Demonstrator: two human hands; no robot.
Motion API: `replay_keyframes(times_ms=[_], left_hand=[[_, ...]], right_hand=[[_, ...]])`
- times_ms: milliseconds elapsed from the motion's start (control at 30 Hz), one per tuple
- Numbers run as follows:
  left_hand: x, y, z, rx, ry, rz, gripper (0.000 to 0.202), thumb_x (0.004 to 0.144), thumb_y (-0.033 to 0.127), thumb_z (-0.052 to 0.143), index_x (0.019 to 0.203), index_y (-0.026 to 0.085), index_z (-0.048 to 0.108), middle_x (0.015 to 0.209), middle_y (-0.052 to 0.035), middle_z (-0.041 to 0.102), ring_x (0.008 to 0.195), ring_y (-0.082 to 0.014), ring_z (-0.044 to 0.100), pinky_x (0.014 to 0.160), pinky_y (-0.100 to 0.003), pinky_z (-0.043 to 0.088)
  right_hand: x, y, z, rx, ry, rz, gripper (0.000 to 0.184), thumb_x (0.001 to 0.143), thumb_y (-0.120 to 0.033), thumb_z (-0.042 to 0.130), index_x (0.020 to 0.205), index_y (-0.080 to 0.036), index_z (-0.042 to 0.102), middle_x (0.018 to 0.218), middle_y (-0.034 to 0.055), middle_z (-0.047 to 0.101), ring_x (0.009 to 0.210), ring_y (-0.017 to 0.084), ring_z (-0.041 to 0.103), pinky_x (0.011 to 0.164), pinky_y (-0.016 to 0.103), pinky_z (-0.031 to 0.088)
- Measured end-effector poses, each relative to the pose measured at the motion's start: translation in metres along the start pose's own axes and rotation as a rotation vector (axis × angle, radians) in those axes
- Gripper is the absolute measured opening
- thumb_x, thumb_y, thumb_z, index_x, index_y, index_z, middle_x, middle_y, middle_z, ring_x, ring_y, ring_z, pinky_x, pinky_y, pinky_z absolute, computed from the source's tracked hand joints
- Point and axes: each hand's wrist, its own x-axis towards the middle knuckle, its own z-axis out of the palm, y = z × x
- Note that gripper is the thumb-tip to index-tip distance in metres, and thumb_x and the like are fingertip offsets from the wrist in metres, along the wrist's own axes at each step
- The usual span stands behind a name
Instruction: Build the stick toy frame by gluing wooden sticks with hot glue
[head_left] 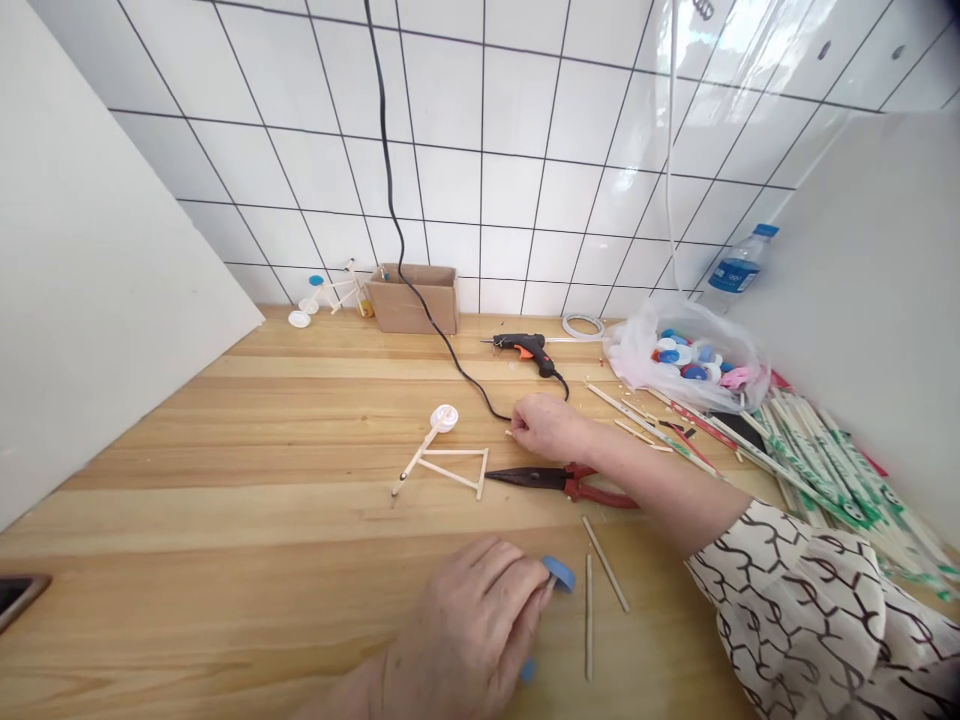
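My left hand (487, 620) is closed around a blue bottle cap (559, 573) at the front centre. A second bit of blue (527, 670) shows below its fingers. Farther back, my right hand (547, 428) is pinched low over the table beside the black cord; a tiny pale tip shows at its fingers, too small to name. Left of it lies a frame of glued wooden sticks (452, 452) with a white cap wheel (444, 418) at one end. Red-handled long-nose pliers (532, 478) lie under my right forearm. Two loose sticks (589, 618) rest right of my left hand.
A black glue gun (525, 347) lies at the back, near a tape roll (583, 326). Rightward are a plastic bag of caps (686, 355), wrapped chopsticks (832, 460) and a water bottle (739, 270). A cardboard box (416, 300) and small stick tricycle (330, 292) stand by the wall.
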Motion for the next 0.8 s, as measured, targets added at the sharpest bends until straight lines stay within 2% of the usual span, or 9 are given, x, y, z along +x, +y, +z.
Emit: replay_keyframes(times_ms=[167, 333, 433, 467, 600, 700, 800], left_hand=[[-0.002, 0.000, 0.000, 0.000, -0.004, -0.012, 0.018, 0.086, 0.006, 0.045, 0.096, 0.016, 0.056, 0.075, -0.0041, 0.062, 0.067, -0.0145, 0.054, 0.058, -0.025, 0.045], [-0.002, -0.001, 0.002, 0.004, -0.028, -0.035, 0.015, 0.087, 0.009, 0.046, 0.095, 0.017, 0.056, 0.077, -0.0045, 0.062, 0.068, -0.0150, 0.054, 0.060, -0.026, 0.045], [-0.003, -0.004, 0.004, 0.004, -0.025, -0.040, 0.014, 0.086, 0.009, 0.048, 0.095, 0.016, 0.056, 0.076, -0.0042, 0.061, 0.068, -0.0149, 0.054, 0.060, -0.026, 0.046], [-0.004, -0.005, 0.005, 0.002, 0.008, -0.044, 0.015, 0.086, 0.008, 0.049, 0.095, 0.016, 0.056, 0.075, -0.0038, 0.060, 0.067, -0.0147, 0.054, 0.059, -0.026, 0.045], [-0.006, -0.011, 0.006, -0.011, 0.013, -0.014, 0.017, 0.085, 0.008, 0.051, 0.099, 0.015, 0.056, 0.076, -0.0039, 0.060, 0.068, -0.0137, 0.054, 0.061, -0.025, 0.047], [-0.005, -0.013, 0.003, 0.034, 0.048, 0.003, 0.017, 0.085, 0.009, 0.051, 0.100, 0.015, 0.056, 0.081, -0.0044, 0.062, 0.072, -0.0128, 0.058, 0.065, -0.023, 0.049], [-0.003, -0.013, 0.000, 0.082, 0.057, -0.001, 0.015, 0.087, 0.011, 0.049, 0.099, 0.015, 0.057, 0.082, -0.0042, 0.063, 0.075, -0.0119, 0.060, 0.067, -0.020, 0.050]], right_hand=[[-0.024, 0.024, -0.011, 0.054, 0.092, 0.052, 0.020, 0.077, -0.011, 0.050, 0.081, -0.013, 0.069, 0.086, 0.0083, 0.071, 0.075, 0.016, 0.062, 0.058, 0.021, 0.037], [-0.051, 0.070, -0.007, 0.131, 0.181, 0.139, 0.018, 0.074, -0.009, 0.048, 0.070, -0.015, 0.064, 0.071, 0.0038, 0.068, 0.063, 0.012, 0.057, 0.053, 0.019, 0.036], [-0.067, 0.104, 0.003, 0.179, 0.237, 0.190, 0.014, 0.073, -0.010, 0.049, 0.067, -0.015, 0.061, 0.067, 0.0014, 0.066, 0.061, 0.012, 0.056, 0.053, 0.019, 0.036], [-0.071, 0.115, 0.009, 0.192, 0.251, 0.209, 0.013, 0.072, -0.012, 0.050, 0.066, -0.015, 0.060, 0.064, 0.0011, 0.064, 0.059, 0.012, 0.055, 0.052, 0.019, 0.036], [-0.080, 0.152, 0.034, 0.243, 0.299, 0.251, 0.011, 0.075, -0.016, 0.051, 0.068, -0.015, 0.059, 0.064, 0.0007, 0.064, 0.058, 0.011, 0.054, 0.052, 0.020, 0.035], [-0.080, 0.167, 0.051, 0.268, 0.308, 0.248, 0.011, 0.075, -0.017, 0.051, 0.069, -0.016, 0.061, 0.063, 0.0005, 0.064, 0.057, 0.012, 0.055, 0.051, 0.020, 0.034], [-0.079, 0.166, 0.059, 0.272, 0.327, 0.227, 0.010, 0.072, -0.015, 0.052, 0.069, -0.016, 0.062, 0.067, 0.0012, 0.066, 0.060, 0.012, 0.056, 0.054, 0.020, 0.035]])
